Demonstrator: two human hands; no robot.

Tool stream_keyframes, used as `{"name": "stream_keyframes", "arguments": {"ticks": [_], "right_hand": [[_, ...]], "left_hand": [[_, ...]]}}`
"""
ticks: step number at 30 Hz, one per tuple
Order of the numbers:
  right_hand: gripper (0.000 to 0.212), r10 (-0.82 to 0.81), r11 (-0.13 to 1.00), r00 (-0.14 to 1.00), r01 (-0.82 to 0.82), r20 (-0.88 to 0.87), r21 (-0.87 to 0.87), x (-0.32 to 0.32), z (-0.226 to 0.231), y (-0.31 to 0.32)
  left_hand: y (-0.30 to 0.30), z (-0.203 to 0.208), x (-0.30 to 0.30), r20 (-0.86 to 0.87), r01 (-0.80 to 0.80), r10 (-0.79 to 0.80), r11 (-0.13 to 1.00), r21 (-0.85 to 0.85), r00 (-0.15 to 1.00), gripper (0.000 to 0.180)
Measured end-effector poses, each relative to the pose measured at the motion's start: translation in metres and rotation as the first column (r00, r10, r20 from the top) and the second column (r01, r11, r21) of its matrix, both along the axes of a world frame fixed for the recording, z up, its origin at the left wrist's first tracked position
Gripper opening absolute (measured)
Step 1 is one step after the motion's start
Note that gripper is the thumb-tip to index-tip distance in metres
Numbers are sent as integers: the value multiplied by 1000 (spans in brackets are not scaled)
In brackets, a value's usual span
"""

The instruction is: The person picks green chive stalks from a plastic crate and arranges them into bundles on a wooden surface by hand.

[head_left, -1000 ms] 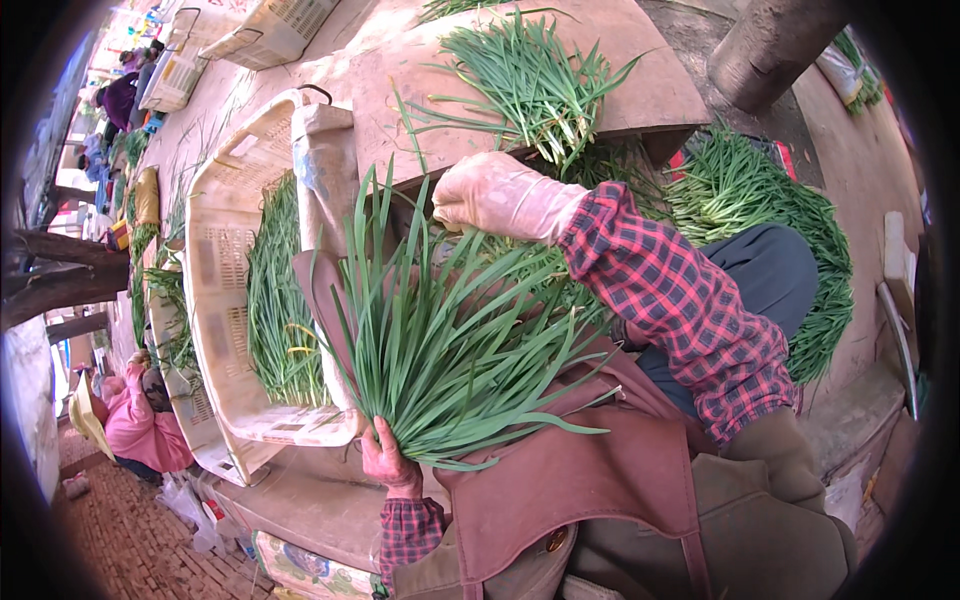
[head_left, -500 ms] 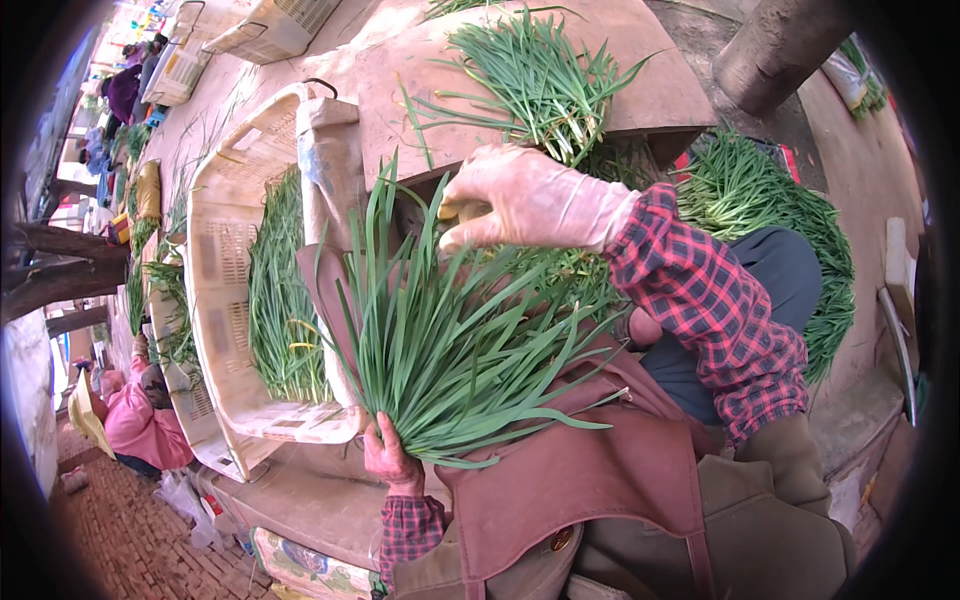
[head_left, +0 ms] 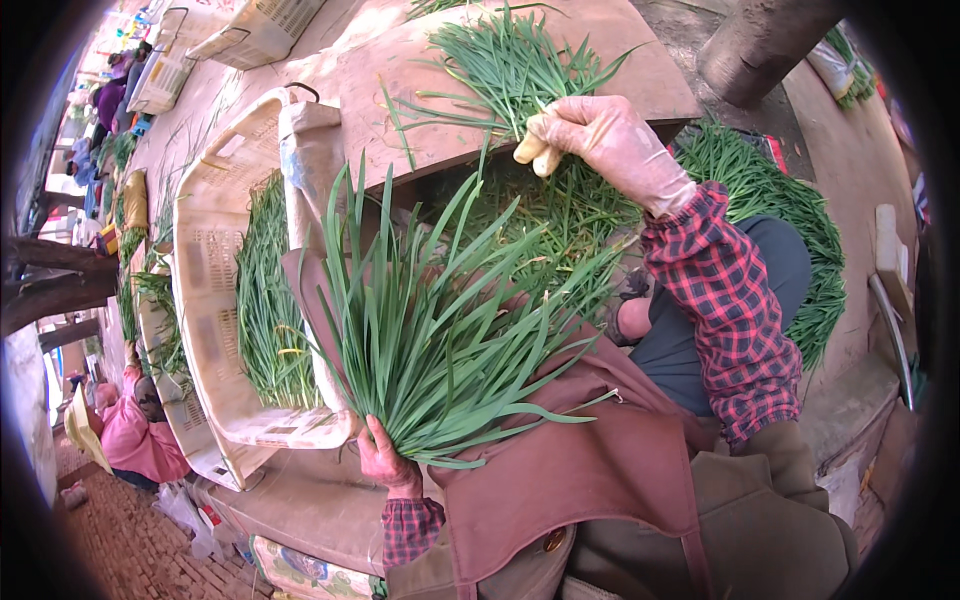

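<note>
Printed floral package (head_left: 300, 572) lies low, beneath the table.

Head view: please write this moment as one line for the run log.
left hand: holds leaf bunch | right hand: gloved, at leaves on board | crate: holds leaves

The right hand (head_left: 600, 140), lower over the fanned bunch (head_left: 430, 330) 1 second ago, now reaches the loose leaves (head_left: 510, 65) on the desk (head_left: 640, 60).
</note>
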State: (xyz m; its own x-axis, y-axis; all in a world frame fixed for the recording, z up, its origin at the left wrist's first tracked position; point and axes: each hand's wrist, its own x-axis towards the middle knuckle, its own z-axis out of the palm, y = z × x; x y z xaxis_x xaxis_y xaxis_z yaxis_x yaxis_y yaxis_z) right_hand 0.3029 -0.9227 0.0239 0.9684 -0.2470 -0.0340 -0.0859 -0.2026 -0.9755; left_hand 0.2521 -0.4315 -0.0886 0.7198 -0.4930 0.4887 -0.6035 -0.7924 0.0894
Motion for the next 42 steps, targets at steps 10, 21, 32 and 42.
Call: {"name": "stream_keyframes", "arguments": {"ticks": [10,21,32,42], "right_hand": [[39,337,887,931,-364,-140,-285,-5,-26,49],[34,-504,858,863,505,-37,90,10,-78,59],[42,168,974,952,-201,-257,-108,-21,-24,38],[31,-292,561,931,351,218,-749,-3,-101,84]], "left_hand": [[-6,7,-1,-2,-2,2,1000,11,1000,61],[-13,7,-13,-77,-99,101,995,21,992,75],[-16,5,-14,-74,-97,94,995,-27,993,72],[-17,4,-12,1,-105,105,994,24,994,73]]}}
